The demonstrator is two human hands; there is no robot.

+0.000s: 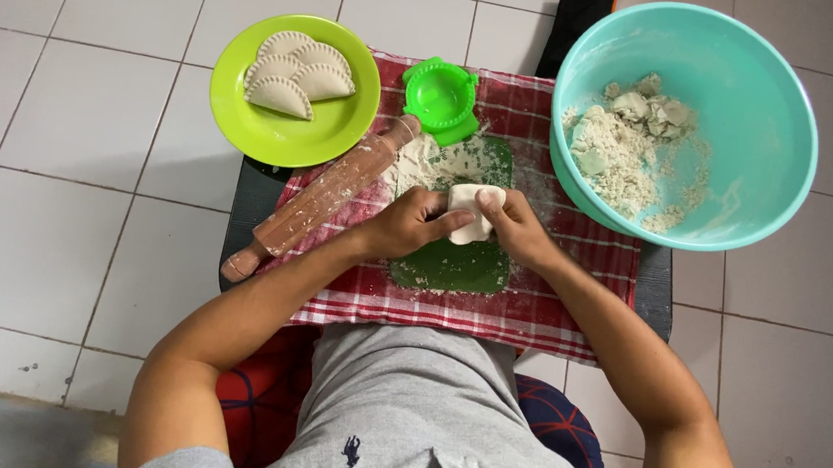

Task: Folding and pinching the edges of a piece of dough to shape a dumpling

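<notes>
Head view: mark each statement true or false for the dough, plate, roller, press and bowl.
1. Both hands, left hand and right hand, hold the pale dough piece. True.
2. The round lime-green plate is empty. False: it holds folded dumplings.
3. The floury wooden rolling pin lies on the red checked cloth. True.
4. The green plastic dumpling press sits inside the turquoise bowl. False: it is on the cloth, beside the plate.

A home cooking spot set low on a white tiled floor (59,183); red checked cloth (531,304), floury wooden rolling pin (324,196); turquoise plastic mixing bowl (742,192).
</notes>
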